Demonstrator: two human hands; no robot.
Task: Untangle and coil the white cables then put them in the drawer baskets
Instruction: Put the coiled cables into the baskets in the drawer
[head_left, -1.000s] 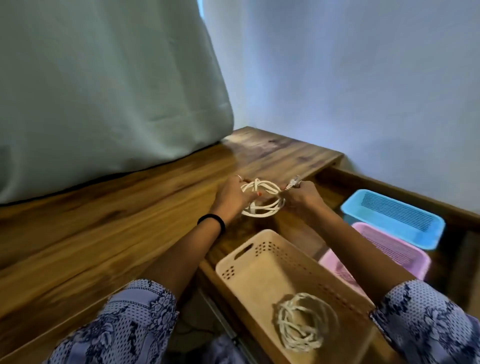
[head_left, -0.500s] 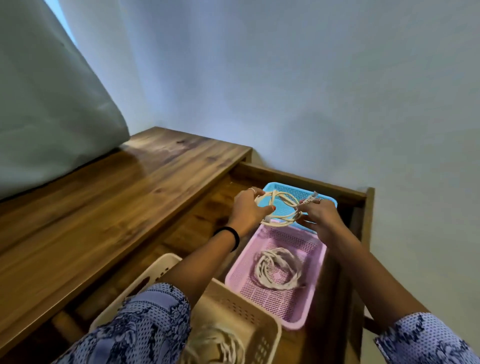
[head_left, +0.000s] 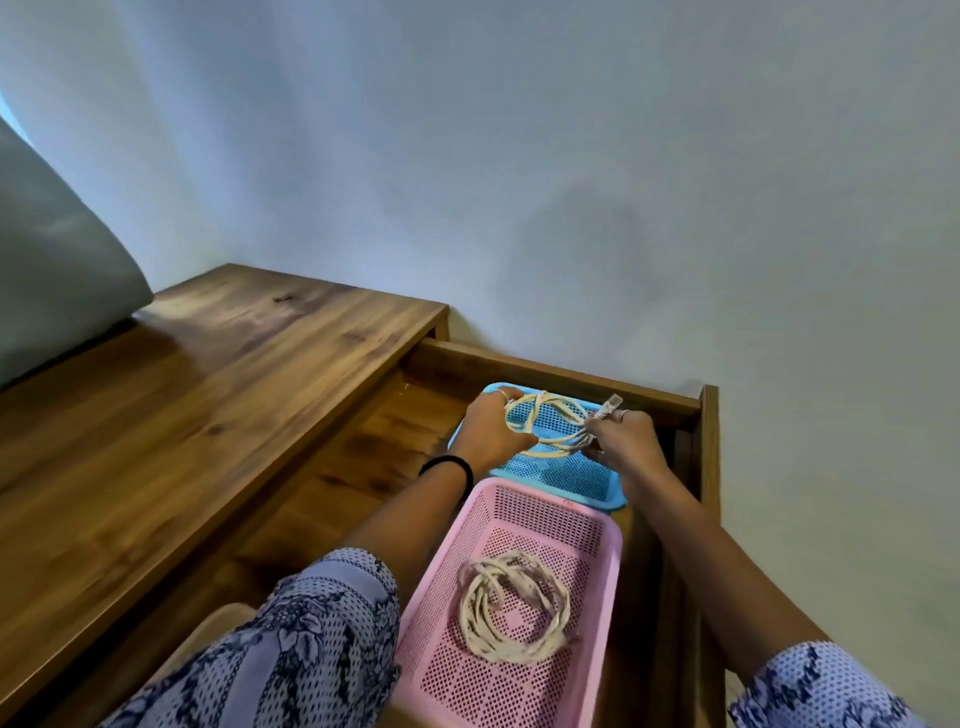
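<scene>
Cable coil (head_left: 545, 423), carried from over the desktop a second ago, is now held above the blue basket (head_left: 566, 475). Pinched by left hand (head_left: 491, 434) and right hand (head_left: 626, 441). Release judged next; pink basket (head_left: 602, 525) already filled.

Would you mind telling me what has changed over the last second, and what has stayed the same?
Both hands, the left hand and right hand, carried the coiled cable from above the desktop across the open drawer, to over the blue basket. Neither let go. The coil in the pink basket stayed put.
</scene>
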